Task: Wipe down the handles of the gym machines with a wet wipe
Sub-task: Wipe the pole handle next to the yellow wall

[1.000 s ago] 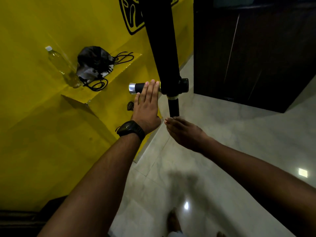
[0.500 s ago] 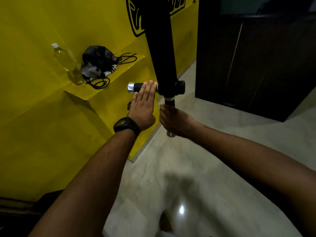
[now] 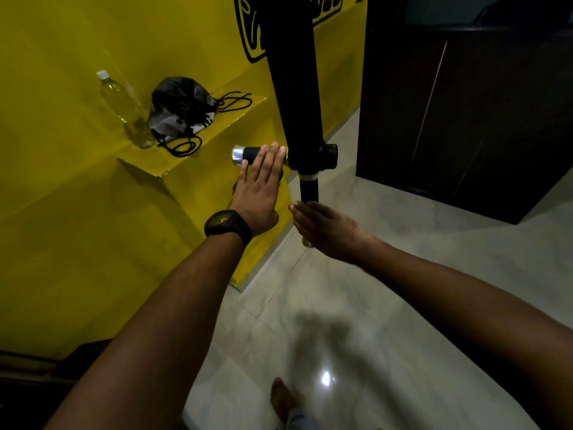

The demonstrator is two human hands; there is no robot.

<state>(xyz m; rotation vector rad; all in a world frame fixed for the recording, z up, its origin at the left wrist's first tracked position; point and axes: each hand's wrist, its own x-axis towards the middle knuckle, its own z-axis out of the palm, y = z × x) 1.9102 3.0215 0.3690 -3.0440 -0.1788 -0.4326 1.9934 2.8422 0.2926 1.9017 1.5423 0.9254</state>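
The right hand (image 3: 325, 231) has slid back down the vertical handle (image 3: 308, 190), baring its upper grip, so that stroke looks nearly finished (no wet wipe shows, and whether the fingers curl round it cannot be told). The left hand (image 3: 260, 181) lies flat, fingers straight, on the horizontal handle (image 3: 248, 154).

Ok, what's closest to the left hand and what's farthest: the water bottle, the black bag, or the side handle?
1. Side handle, right under the left hand.
2. Black bag, up-left on the yellow ledge.
3. Water bottle, left of the bag, farthest.
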